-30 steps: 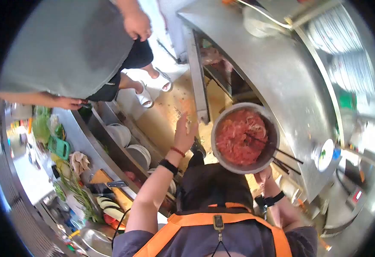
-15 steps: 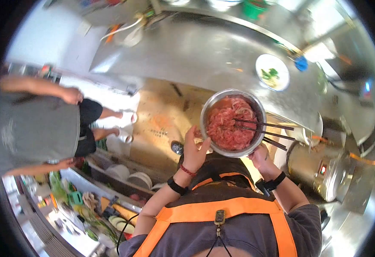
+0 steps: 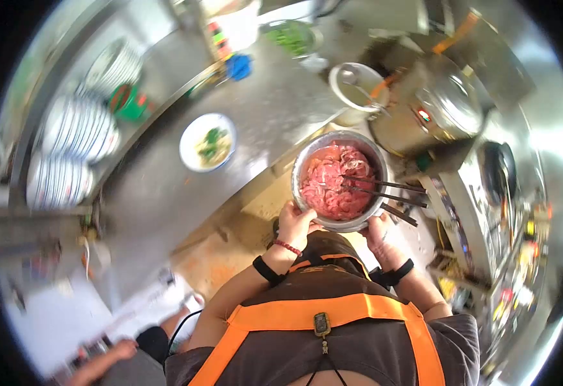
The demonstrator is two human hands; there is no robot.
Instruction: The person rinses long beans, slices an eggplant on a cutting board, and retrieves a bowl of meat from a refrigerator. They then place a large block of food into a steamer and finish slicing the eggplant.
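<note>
Gripping the bowl (image 3: pixel 342 225) at its near edge, left hand (image 3: pixel 294 225) and right hand (image 3: pixel 378 231) hold it before the chest, over the floor; meat (image 3: pixel 333 183) and chopsticks (image 3: pixel 384 186) lie inside. Beyond, the bench (image 3: pixel 275 109) bears a plate (image 3: pixel 188 138).

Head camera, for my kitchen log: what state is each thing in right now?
metal bowl, held up in both hands, full.
sliced meat, pink and raw-looking, heaped in the bowl.
chopsticks, lying across the bowl's rim, tips in the meat.
left hand, closed on the bowl's near rim.
right hand, closed on the bowl's near side.
white plate, on the steel counter, holding some food.
steel cooker, lid on, red light lit.
</note>
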